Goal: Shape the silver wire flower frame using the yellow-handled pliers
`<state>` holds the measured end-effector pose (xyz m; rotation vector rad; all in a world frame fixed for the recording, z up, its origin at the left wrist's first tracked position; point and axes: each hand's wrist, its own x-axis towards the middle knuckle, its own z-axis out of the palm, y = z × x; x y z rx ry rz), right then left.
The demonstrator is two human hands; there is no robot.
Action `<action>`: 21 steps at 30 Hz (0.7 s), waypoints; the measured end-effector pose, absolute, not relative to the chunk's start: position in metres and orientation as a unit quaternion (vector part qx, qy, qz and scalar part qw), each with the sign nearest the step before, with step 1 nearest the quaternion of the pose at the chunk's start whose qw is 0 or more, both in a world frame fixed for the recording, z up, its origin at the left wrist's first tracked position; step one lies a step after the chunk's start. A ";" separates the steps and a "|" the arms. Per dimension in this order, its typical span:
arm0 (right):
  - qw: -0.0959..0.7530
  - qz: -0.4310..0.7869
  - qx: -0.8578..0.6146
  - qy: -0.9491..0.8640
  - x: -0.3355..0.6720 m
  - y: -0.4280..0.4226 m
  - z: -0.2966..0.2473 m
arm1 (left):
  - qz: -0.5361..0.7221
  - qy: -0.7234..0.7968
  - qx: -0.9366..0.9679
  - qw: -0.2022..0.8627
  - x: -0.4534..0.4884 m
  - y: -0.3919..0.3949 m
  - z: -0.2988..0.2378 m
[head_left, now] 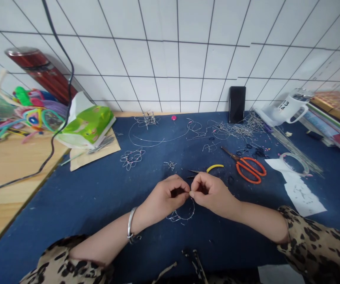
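My left hand (170,192) and my right hand (213,195) meet fingertip to fingertip over the blue mat. Each pinches with thumb and forefinger on a thin silver wire piece (193,213), bent into a ring with small loops and tiny beads, which hangs below the fingers. The exact spot being gripped is hidden by the fingertips. Just beyond the hands lie pliers with a yellow handle (215,167), partly covered by my right hand. Orange-handled scissors (249,169) rest farther right. A finished-looking wire flower (132,158) with pinkish beads lies to the left.
Loose wires (241,128) are heaped at the back right, near a black phone (236,104) leaning on the wall and a white mug (291,106). A green tissue pack (87,124) sits left. A black cable (69,86) hangs at the left. White paper (300,193) lies right.
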<state>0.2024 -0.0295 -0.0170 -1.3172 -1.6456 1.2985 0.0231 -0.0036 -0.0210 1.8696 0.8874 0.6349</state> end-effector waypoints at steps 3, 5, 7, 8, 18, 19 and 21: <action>0.321 0.505 -0.500 -0.626 0.203 -0.029 -0.015 | 0.259 0.360 0.757 0.479 0.023 -0.003 -0.020; 0.314 0.505 -0.498 -0.631 0.204 -0.028 -0.013 | 0.263 0.366 0.749 0.485 0.022 -0.003 -0.018; 0.299 0.488 -0.497 -0.652 0.204 -0.028 -0.013 | 0.271 0.375 0.737 0.492 0.022 -0.002 -0.015; 0.290 0.475 -0.496 -0.666 0.204 -0.029 -0.014 | 0.276 0.379 0.732 0.495 0.022 -0.002 -0.014; 0.206 0.222 -0.470 -0.829 0.226 -0.018 -0.015 | 0.323 0.400 0.670 0.536 0.015 -0.002 -0.016; 0.177 0.140 -0.479 -0.848 0.232 -0.014 -0.016 | 0.328 0.406 0.662 0.538 0.013 -0.001 -0.016; 0.105 0.005 -0.517 -0.849 0.246 -0.007 -0.018 | 0.340 0.415 0.651 0.537 0.009 0.001 -0.014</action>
